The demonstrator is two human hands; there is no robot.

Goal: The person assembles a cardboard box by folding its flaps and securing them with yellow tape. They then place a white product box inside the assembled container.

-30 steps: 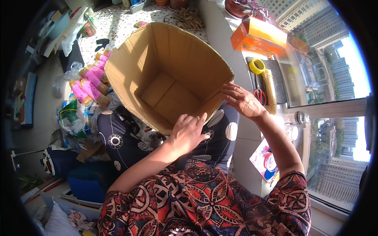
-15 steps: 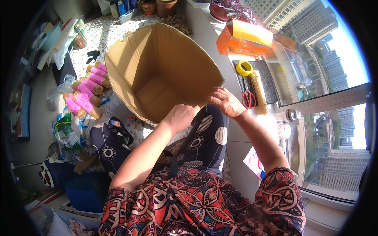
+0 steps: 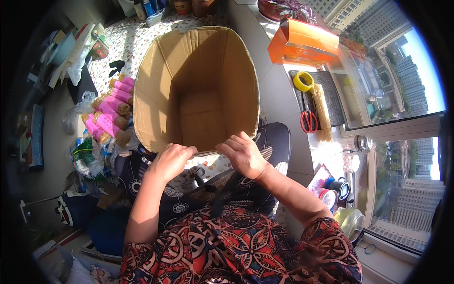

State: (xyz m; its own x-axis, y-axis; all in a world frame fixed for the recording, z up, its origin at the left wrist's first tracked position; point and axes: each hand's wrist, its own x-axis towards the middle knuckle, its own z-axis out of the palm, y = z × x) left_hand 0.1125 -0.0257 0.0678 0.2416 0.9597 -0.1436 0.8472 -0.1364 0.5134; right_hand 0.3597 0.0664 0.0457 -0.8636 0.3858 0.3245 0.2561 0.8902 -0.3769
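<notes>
A deep brown cardboard box (image 3: 203,85), its mouth facing up and toward me, stands in front of my knees. Nothing lies on its visible bottom. My left hand (image 3: 171,160) is closed over the near rim, left of its middle. Farther right on that same near edge, my right hand (image 3: 243,154) grips the rim, its thumb pointing left. A short stretch of bare rim shows between the two hands. The fingertips of both hands are partly hidden by the cardboard and the knuckles.
Pink-banded brown bundles (image 3: 111,113) lie left of the box, with plastic bags (image 3: 85,158) nearer me. On the ledge to the right are an orange box (image 3: 302,45), yellow tape roll (image 3: 303,81), red-handled scissors (image 3: 309,121), a pale stick bundle (image 3: 323,113) and several jars (image 3: 352,163).
The box has turned so its near edge faces me squarely. My left hand has shifted left and my right hand has come left and nearer, leaving the box's right corner.
</notes>
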